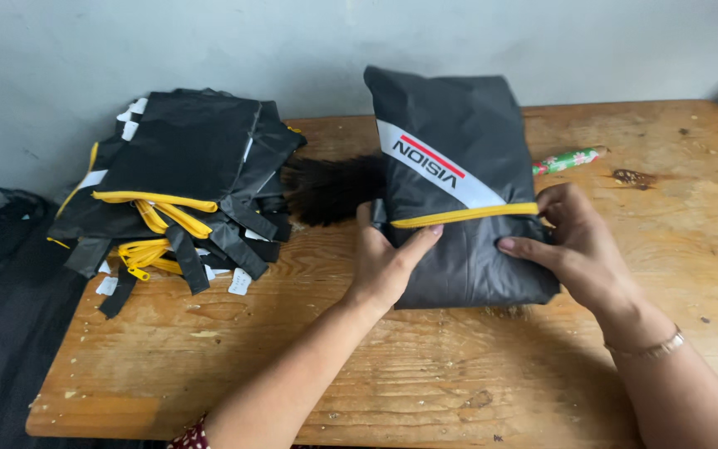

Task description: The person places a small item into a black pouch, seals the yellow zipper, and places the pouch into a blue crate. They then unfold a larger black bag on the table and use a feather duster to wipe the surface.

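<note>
A stuffed black pouch with a yellow zipper and a white-and-red stripe lies in the middle of the wooden table. My left hand grips the pouch's left edge, thumb lying on the zipper line. My right hand holds the right edge, fingers pinched at the zipper's right end. The zipper looks closed along its visible length.
A stack of flat black pouches with yellow zippers and white tags sits at the table's left. A dark bristly brush lies behind the held pouch, with a green patterned handle showing to the right. Dark cloth hangs off the left side.
</note>
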